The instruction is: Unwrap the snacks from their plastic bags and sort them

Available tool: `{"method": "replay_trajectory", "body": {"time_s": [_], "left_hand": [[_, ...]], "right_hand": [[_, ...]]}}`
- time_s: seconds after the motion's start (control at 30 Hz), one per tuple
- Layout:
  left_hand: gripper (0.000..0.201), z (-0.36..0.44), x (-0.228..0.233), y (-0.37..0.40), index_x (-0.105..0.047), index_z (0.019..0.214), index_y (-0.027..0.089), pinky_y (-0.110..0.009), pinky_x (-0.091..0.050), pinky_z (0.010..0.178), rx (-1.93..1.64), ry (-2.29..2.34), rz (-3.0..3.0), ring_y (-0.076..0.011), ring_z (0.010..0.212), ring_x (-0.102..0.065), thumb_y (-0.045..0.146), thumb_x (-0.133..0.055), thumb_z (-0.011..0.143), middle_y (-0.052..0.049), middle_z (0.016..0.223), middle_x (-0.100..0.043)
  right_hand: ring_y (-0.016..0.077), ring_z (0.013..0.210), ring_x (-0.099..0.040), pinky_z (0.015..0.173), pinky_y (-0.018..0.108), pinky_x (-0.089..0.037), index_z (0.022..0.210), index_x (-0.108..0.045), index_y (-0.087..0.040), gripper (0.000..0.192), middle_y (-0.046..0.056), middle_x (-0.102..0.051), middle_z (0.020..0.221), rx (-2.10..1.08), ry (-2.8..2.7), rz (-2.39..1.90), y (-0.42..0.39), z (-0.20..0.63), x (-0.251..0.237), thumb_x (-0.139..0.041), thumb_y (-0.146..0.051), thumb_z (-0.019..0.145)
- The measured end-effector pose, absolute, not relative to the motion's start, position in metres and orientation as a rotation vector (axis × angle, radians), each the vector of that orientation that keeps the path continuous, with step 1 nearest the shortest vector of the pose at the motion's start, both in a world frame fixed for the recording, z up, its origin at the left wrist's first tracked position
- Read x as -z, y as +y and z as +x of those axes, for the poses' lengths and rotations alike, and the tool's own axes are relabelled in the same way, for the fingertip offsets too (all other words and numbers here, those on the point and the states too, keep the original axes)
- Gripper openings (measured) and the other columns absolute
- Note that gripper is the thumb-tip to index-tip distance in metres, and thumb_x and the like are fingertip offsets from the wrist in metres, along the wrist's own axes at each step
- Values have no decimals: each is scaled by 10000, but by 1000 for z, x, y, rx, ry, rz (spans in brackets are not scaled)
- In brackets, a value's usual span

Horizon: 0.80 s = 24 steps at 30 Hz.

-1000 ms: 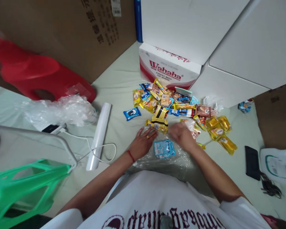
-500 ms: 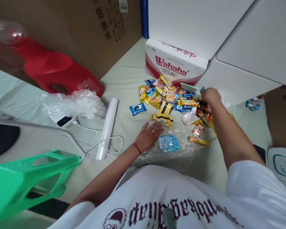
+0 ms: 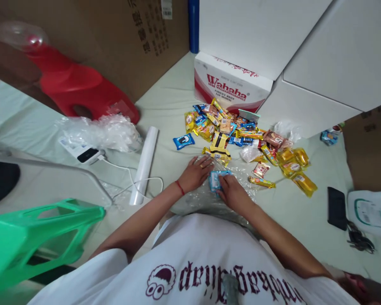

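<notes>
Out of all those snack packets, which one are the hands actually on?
The light blue packet lying on the clear plastic bag, nearest the person. The right hand touches it and the left hand rests beside it; every other packet sits farther off in the pile.

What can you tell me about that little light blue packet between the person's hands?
The light blue packet is a small, flat, glossy wrapper with white print too small to read. It lies on a sheet of clear crinkled plastic spread on the pale green surface, just in front of the person. The right hand covers its lower right edge with the fingers; the left hand rests flat at its left side.
</notes>
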<state>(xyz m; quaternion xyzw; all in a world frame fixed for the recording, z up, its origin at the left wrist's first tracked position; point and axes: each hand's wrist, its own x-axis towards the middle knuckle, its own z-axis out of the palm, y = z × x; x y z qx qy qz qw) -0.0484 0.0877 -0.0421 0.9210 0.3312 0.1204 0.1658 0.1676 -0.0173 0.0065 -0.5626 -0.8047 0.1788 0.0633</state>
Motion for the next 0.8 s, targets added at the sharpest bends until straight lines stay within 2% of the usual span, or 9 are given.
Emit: {"method": "replay_trajectory", "body": {"time_s": [0.1,0.2,0.27,0.33,0.43,0.57,0.67,0.73,0.8], "left_hand": [[454,-73,29,73,-643,1375,250,-570,-313,1221,-499,871,2612,-288,1525,-373,209,-469,957,-85,1529,-581],[542,-98,20,48,-579,1429,222,-536,-385,1197,-545,549,2572,-276,1462,-462,222,-486,895,-120,1501,-597],[569,-110,21,33,-543,1449,175,-519,-388,1212,-476,375,2549,-278,1466,-462,266,-509,888,-170,1536,-550],[494,-116,27,25,-581,1396,171,-508,-367,1233,-380,362,2556,-277,1470,-463,300,-531,922,-192,1554,-524],[286,-115,33,26,-696,1184,227,-464,-384,1224,-324,458,2499,-236,1398,-549,288,-480,1007,-148,1450,-633],[347,-107,24,47,-712,1084,214,-346,-544,994,-392,590,2250,-207,1121,-705,366,-400,1063,-113,1145,-769],[380,-96,14,68,-710,998,199,-281,-544,798,-407,810,2137,-175,855,-702,434,-416,1053,-52,943,-760],[348,-85,14,81,-701,917,193,-283,-520,774,-437,941,2136,-172,805,-667,405,-448,1026,-36,873,-727],[272,-72,20,91,-684,850,186,-306,-507,785,-456,1115,2174,-189,815,-642,332,-492,975,-52,859,-696]], "right_hand": [[299,1166,-568,1027,462,-512,1436,-554,-145,461,190,-603,1276,-584,-2261,-1530,-38,194,-27,-569,-326,1013],[291,1197,-566,1033,487,-512,1444,-557,-215,452,162,-606,1316,-716,-2324,-1360,-75,227,-40,-585,-298,1001],[311,1285,-531,1083,527,-484,1478,-536,-233,519,162,-586,1391,-809,-2391,-1309,-100,240,-31,-635,-306,974],[318,1312,-520,1088,545,-480,1440,-581,-232,468,166,-589,1404,-813,-2344,-1351,-117,246,-12,-629,-312,982],[283,1197,-593,1012,496,-525,1183,-723,-242,256,141,-666,1272,-805,-2185,-1374,-119,248,9,-523,-315,1041],[234,966,-659,892,398,-542,1033,-726,-236,328,93,-729,1004,-1000,-2077,-1364,-94,255,1,-456,-419,1071],[199,781,-645,734,310,-516,930,-692,-212,409,49,-703,846,-1061,-1936,-1552,-65,265,-13,-431,-495,1065],[185,704,-612,662,277,-471,889,-675,-199,425,27,-677,771,-1028,-1878,-1723,-44,270,-17,-419,-494,1056],[191,718,-613,666,268,-445,897,-687,-191,351,31,-680,768,-920,-1936,-1952,-24,270,-20,-451,-412,1035]]}}
